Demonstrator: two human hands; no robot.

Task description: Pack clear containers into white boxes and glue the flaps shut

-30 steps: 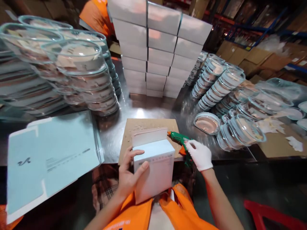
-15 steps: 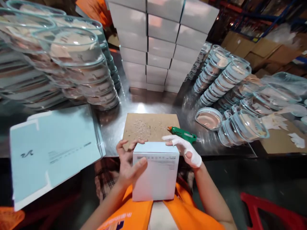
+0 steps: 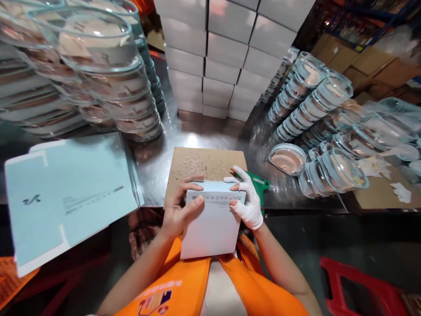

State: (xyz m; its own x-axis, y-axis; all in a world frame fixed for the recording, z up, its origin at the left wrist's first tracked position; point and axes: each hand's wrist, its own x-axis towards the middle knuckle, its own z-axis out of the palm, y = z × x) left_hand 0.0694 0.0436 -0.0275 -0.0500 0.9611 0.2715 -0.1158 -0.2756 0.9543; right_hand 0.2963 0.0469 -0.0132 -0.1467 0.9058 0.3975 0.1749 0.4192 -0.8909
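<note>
A white cardboard box (image 3: 212,230) with small print along its upper edge is held upright in front of my chest. My bare left hand (image 3: 184,204) grips its left side, thumb on the printed face and fingers over the top. On the opposite side, my right hand (image 3: 245,199), in a white glove with bare fingertips, clasps the upper corner with its thumb on the face. Just beyond the right hand lies a green glue gun (image 3: 261,186), partly hidden by that hand. Behind the box is a brown cardboard sheet (image 3: 210,160) with clear bits of glue on it.
Flat pale-blue carton blanks (image 3: 88,175) lie at the left edge of the metal table (image 3: 151,175). Wrapped round containers (image 3: 125,96) stand stacked on the left, with more stacks (image 3: 309,101) on the right. A wall of white boxes (image 3: 220,66) rises behind. A red stool (image 3: 358,285) is at lower right.
My right hand has closed its thumb onto the box's front face, where its fingers were spread before. The box is tilted more toward me. The camera view has shifted slightly.
</note>
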